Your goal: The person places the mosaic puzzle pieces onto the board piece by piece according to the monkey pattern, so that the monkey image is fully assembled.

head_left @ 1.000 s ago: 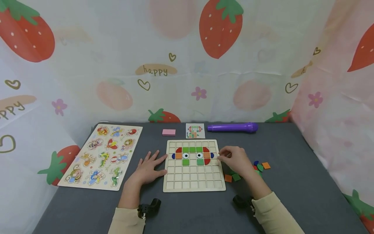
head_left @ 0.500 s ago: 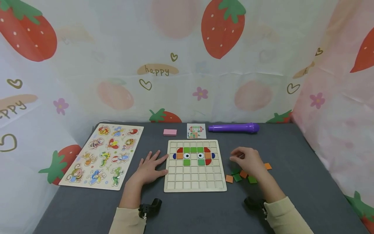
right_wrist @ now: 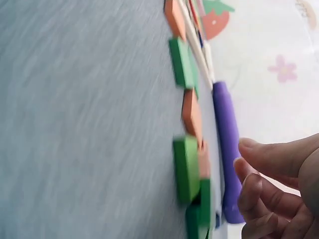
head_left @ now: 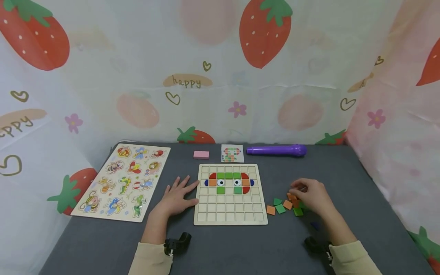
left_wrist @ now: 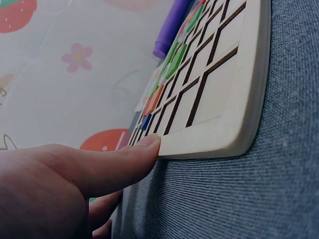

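A wooden grid board [head_left: 230,218] lies in the middle of the table, its upper cells filled with red, green, orange and blue pieces and two eye pieces. My left hand [head_left: 175,198] lies with spread fingers at the board's left side. In the left wrist view the thumb [left_wrist: 134,157] rests at the board's edge. My right hand [head_left: 311,194] hovers over loose coloured pieces [head_left: 287,205] right of the board. Its fingers are loosely bent, and the right wrist view shows thumb and index finger slightly apart with nothing between them. The hand partly hides the heap.
A small pattern card [head_left: 232,153] stands behind the board, between a pink block [head_left: 201,154] and a purple microphone-shaped stick [head_left: 276,150]. On the left lies an insect picture puzzle board [head_left: 122,179]. A dark blue piece [head_left: 314,226] is near the right wrist. A strawberry-print cloth hangs behind.
My right hand has moved away from the board's right edge, rightward to the loose pieces, uncovering several of them. The left hand stays at the board's left side.
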Demonstrator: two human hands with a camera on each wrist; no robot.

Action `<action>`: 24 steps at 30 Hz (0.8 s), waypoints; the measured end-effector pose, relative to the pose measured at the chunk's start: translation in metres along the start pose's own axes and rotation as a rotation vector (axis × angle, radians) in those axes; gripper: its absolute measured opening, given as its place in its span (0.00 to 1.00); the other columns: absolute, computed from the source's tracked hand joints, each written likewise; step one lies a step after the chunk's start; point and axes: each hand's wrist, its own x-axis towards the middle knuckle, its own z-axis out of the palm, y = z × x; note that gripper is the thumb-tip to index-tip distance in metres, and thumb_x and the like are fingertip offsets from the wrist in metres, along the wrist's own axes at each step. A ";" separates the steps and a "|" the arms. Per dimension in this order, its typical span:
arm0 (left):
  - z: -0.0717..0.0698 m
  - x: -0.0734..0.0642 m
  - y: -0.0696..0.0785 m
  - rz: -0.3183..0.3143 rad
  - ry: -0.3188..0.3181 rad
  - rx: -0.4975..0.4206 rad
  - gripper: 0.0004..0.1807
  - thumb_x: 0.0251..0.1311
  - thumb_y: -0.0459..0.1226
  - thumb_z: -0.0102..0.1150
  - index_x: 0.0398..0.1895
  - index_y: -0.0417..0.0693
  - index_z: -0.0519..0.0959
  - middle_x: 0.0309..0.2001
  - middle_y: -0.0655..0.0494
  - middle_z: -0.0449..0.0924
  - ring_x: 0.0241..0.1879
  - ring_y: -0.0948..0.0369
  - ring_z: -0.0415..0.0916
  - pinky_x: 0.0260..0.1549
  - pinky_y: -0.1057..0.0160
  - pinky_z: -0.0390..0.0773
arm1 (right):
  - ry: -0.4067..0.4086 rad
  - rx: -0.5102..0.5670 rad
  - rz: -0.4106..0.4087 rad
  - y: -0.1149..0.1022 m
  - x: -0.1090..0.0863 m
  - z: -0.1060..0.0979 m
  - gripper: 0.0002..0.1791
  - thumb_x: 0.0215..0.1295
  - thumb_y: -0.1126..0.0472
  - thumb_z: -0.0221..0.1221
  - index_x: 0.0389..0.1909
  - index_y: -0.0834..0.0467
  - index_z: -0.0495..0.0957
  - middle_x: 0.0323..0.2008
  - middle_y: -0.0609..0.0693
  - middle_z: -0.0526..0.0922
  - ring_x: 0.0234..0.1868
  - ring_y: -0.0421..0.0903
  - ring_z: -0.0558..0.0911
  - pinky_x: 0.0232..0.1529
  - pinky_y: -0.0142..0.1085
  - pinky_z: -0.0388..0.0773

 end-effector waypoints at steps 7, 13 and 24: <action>-0.001 0.000 -0.001 0.002 -0.002 -0.002 0.39 0.67 0.52 0.61 0.79 0.61 0.61 0.82 0.46 0.47 0.81 0.40 0.32 0.74 0.31 0.36 | -0.021 -0.028 0.019 0.019 -0.006 -0.009 0.11 0.68 0.56 0.65 0.46 0.57 0.86 0.41 0.53 0.88 0.39 0.48 0.83 0.35 0.40 0.79; -0.001 0.001 -0.002 -0.010 -0.002 0.006 0.39 0.66 0.52 0.62 0.79 0.61 0.61 0.81 0.46 0.47 0.81 0.39 0.32 0.73 0.30 0.36 | -0.059 -0.039 0.001 0.022 -0.008 -0.011 0.13 0.67 0.56 0.66 0.46 0.60 0.87 0.39 0.53 0.88 0.42 0.52 0.83 0.37 0.44 0.80; 0.000 0.001 0.000 -0.013 -0.010 0.005 0.39 0.66 0.53 0.62 0.79 0.62 0.60 0.82 0.48 0.46 0.81 0.41 0.31 0.74 0.32 0.35 | -0.105 -0.096 0.026 0.024 -0.004 -0.014 0.13 0.67 0.53 0.66 0.40 0.60 0.86 0.36 0.51 0.86 0.39 0.50 0.81 0.37 0.46 0.78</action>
